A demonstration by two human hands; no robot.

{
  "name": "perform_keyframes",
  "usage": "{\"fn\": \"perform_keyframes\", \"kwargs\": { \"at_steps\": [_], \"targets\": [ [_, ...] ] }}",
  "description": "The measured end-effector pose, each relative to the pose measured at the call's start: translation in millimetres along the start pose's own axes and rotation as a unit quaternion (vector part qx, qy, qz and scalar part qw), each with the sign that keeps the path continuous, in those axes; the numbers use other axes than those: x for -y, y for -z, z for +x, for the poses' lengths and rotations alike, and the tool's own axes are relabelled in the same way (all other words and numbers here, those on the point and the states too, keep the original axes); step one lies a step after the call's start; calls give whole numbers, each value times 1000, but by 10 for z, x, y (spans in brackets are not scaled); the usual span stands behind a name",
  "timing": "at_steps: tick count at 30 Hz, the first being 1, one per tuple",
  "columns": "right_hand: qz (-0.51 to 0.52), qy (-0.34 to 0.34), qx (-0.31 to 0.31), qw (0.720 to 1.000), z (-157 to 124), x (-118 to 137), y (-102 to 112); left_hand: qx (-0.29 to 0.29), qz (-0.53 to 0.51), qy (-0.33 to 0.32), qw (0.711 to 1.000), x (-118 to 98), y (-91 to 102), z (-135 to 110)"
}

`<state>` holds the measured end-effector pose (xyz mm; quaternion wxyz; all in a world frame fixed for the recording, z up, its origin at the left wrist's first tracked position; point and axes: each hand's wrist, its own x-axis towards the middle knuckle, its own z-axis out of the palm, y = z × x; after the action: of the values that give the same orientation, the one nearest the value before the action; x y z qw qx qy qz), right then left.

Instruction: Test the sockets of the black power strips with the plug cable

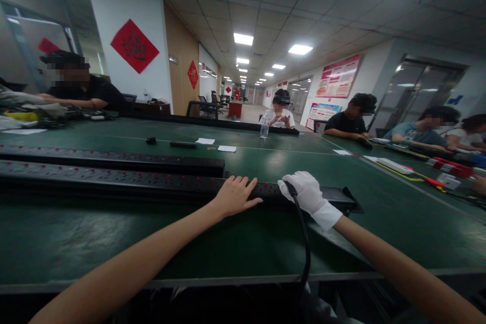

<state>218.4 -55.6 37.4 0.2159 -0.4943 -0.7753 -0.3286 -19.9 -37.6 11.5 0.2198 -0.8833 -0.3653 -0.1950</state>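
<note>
A long black power strip (pixel 114 180) with red switches lies across the green table (pixel 243 243) in front of me. My bare left hand (pixel 235 195) rests flat on its near edge, fingers stretched out over the strip. My right hand (pixel 306 192), in a white glove, is closed around a black cable (pixel 306 248) where it meets the strip. The cable runs down over the table's front edge. The strip's right end (pixel 343 197) lies just past my right hand.
A second black power strip (pixel 114 159) lies parallel behind the first. Paper slips (pixel 227 148), a small black bar (pixel 183 145) and a water bottle (pixel 265 126) sit farther back. Several other people sit around the table, left and right. White and red parts (pixel 440 169) lie at the right.
</note>
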Motion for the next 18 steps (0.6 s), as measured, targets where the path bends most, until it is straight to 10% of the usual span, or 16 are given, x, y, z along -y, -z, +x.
{"fn": "perform_keyframes", "kwargs": {
  "at_steps": [11, 18],
  "targets": [
    [3, -28, -19, 999, -132, -210, 20, -25, -21, -8, 999, -89, -110, 27],
    [97, -131, -156, 974, 88, -320, 249, -31, -19, 0, 999, -106, -121, 23]
  ]
}}
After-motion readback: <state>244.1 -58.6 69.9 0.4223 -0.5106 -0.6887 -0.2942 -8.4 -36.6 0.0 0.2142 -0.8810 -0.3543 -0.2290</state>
